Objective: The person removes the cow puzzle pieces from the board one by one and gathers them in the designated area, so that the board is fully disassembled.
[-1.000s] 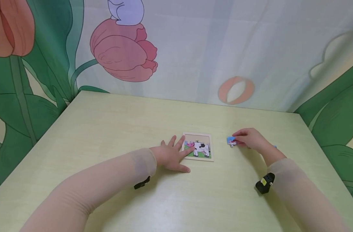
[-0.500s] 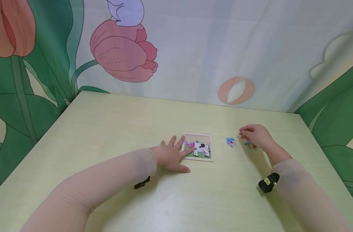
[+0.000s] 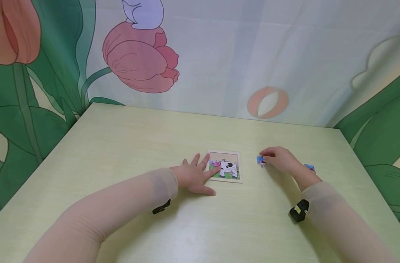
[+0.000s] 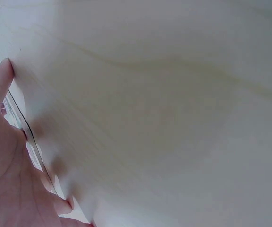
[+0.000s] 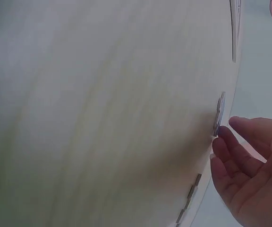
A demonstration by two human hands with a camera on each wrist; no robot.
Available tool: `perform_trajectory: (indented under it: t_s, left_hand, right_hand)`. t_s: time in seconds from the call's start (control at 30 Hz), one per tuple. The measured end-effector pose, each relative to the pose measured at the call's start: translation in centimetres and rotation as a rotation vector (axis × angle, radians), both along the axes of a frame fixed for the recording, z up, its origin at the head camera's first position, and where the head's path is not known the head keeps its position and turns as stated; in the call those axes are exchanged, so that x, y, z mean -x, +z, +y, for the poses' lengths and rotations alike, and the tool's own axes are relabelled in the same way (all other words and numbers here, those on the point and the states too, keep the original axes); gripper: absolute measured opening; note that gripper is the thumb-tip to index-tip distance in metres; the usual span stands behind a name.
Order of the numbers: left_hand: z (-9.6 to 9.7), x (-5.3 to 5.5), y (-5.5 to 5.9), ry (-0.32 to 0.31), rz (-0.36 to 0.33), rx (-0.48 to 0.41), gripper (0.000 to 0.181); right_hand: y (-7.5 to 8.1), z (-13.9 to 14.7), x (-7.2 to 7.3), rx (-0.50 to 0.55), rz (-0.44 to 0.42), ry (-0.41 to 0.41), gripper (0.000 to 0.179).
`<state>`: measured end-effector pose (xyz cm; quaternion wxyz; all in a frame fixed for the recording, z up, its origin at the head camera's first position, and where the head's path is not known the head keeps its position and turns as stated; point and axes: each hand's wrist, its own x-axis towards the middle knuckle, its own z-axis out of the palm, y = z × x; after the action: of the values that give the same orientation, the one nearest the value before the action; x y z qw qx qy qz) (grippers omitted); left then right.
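A square jigsaw board (image 3: 231,153) with a pale frame lies mid-table, and a cow picture fills its lower part. My left hand (image 3: 195,177) rests on its left side with fingers spread, the thumb on the table. Right of the board lies a small blue jigsaw piece (image 3: 260,159). My right hand (image 3: 282,160) reaches over that piece, its fingertips at the piece's right edge. From the right wrist view, the thumb and forefinger stand apart beside the piece (image 5: 219,113). The left wrist view shows the palm and fingers along the board's edge.
Another blue jigsaw piece (image 3: 309,167) shows behind the right wrist, partly covered by the arm. Further flat pieces (image 5: 189,198) lie below the hand in the right wrist view. A printed curtain (image 3: 213,65) hangs behind the table's back edge.
My right hand first moved right, away from the small blue piece to above other pieces, then came back left to it. The left hand and board stayed put.
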<state>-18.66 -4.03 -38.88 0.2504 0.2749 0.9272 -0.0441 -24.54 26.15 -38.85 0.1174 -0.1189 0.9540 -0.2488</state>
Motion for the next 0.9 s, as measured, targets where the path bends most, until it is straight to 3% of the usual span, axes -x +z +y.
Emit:
perform_trajectory:
  t_s: [0.17,0.37,0.6,0.9]
  left_hand:
    - [0.0,0.1,0.1,0.006,0.001,0.002,0.084]
    - [0.0,0.2,0.2,0.005,0.005,0.008,0.084]
    - [0.2,0.4,0.3,0.005,0.003,0.003,0.084]
    - [0.2,-0.1,-0.1,-0.002,0.012,0.003,0.092]
  right_hand:
    - [0.3,-0.2,0.1,-0.011,0.007,-0.032,0.027]
    - [0.3,-1.0,0.4,0.115,0.009,-0.042,0.027]
    - [0.1,-3.3,0.0,0.219,-0.063,0.004,0.026]
    - [-0.9,-5.8,-1.0,0.068,-0.109,0.034,0.027]
